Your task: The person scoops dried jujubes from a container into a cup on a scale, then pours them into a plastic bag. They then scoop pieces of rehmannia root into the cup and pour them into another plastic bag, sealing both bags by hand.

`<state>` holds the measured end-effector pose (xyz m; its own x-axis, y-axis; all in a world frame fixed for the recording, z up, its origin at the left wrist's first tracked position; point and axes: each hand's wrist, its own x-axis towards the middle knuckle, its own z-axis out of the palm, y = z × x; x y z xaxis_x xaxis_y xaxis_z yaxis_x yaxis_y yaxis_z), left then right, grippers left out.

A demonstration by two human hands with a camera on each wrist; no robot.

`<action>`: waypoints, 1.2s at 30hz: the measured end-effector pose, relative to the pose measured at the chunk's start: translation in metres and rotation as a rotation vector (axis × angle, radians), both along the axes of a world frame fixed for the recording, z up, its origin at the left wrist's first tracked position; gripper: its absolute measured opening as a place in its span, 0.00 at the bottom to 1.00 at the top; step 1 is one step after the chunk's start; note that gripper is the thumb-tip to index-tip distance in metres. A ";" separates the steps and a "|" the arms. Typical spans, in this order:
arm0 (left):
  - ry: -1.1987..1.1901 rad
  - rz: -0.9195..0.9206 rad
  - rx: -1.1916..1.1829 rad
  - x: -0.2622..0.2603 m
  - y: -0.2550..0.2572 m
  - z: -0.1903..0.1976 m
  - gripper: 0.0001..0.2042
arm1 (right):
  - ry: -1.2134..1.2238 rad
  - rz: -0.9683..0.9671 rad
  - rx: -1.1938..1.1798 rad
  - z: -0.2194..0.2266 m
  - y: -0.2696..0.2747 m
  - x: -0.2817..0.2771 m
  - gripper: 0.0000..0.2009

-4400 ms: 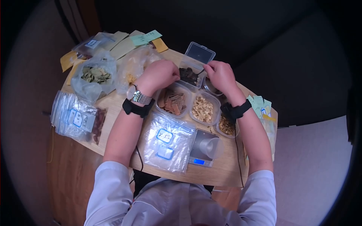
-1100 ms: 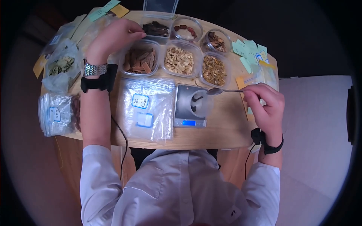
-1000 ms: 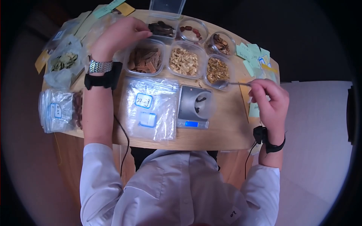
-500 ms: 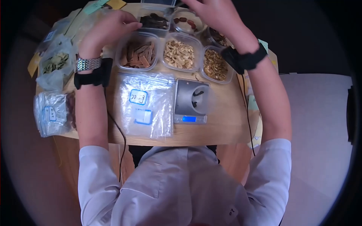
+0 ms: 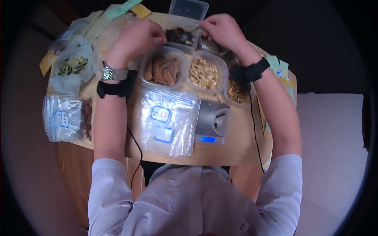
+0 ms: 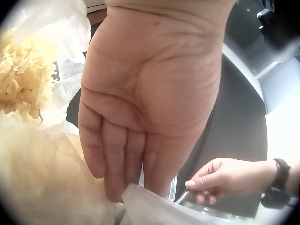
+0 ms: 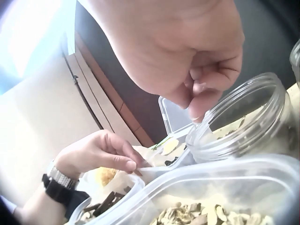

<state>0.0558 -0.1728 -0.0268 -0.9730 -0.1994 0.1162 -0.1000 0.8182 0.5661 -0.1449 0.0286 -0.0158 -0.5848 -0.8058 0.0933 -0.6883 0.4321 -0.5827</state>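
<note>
My left hand [image 5: 142,41] is at the near left of a clear plastic box [image 5: 185,24] of dark, shrivelled pieces [image 5: 180,37]. In the left wrist view its fingers [image 6: 133,154] reach straight down, tips partly hidden behind a translucent edge. My right hand [image 5: 226,31] pinches a thin metal spoon [image 6: 183,196] by the handle at the box's right corner; the spoon's bowl is hidden in the head view. A cup [image 5: 217,128] with a few dark bits stands on the digital scale [image 5: 204,114] with a lit blue display.
Nearby are boxes of reddish-brown bark strips [image 5: 163,70] and pale slices [image 5: 203,74], plus a round jar [image 7: 243,117]. A raised clear lid [image 5: 189,8] stands behind. Zip bags [image 5: 167,126] lie in front; a bag of green leaves [image 5: 73,65] is at left.
The right hand with the spoon has moved from right of the scale back to the box of dark pieces. The cup, bare 4.4 seconds ago, holds dark bits. The left hand stays by the box.
</note>
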 end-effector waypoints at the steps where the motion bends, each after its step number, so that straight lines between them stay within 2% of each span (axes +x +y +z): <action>1: -0.010 0.009 -0.003 0.000 0.000 0.000 0.08 | -0.053 -0.024 -0.007 -0.001 -0.003 0.002 0.15; 6: -0.050 0.032 0.021 -0.002 0.002 0.000 0.07 | -0.314 -0.024 0.037 -0.009 -0.015 0.004 0.15; 10: -0.057 0.047 0.027 0.000 0.005 0.003 0.07 | -0.414 -0.084 0.013 -0.004 -0.016 0.012 0.15; 11: -0.057 0.053 0.030 0.000 0.004 0.003 0.06 | -0.384 -0.113 0.014 -0.004 -0.016 0.012 0.15; 14: -0.047 0.061 0.044 0.000 0.005 0.003 0.06 | -0.003 -0.128 -0.064 0.003 -0.013 0.021 0.14; 18: -0.044 0.069 0.030 0.000 0.005 0.003 0.05 | 0.304 -0.016 -0.077 0.016 -0.014 0.033 0.13; 19: -0.049 0.065 0.033 0.000 0.005 0.003 0.05 | 0.320 -0.006 -0.015 0.019 -0.014 0.037 0.14; 22: -0.061 0.064 0.038 0.000 0.005 0.005 0.05 | 0.293 0.052 -0.047 0.013 -0.016 0.032 0.13; 26: -0.067 0.080 0.042 0.002 0.006 0.008 0.05 | 0.012 -0.004 0.010 0.019 -0.017 0.025 0.14; 29: -0.070 0.072 0.055 0.001 0.005 0.006 0.05 | -0.081 -0.008 0.058 0.021 -0.013 0.022 0.14; 32: -0.065 0.080 0.055 0.001 0.006 0.008 0.05 | 0.151 -0.040 -0.085 0.007 -0.012 0.024 0.14; 35: -0.063 0.078 0.035 0.001 0.006 0.009 0.05 | 0.125 -0.058 -0.066 0.002 -0.018 0.023 0.14; 36: -0.063 0.073 0.026 0.001 0.006 0.009 0.05 | 0.047 -0.070 -0.046 0.004 -0.019 0.022 0.14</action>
<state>0.0566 -0.1665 -0.0182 -0.9610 -0.2722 0.0488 -0.1952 0.7927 0.5775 -0.1225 0.0099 -0.0122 -0.6339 -0.7572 0.1575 -0.6841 0.4540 -0.5708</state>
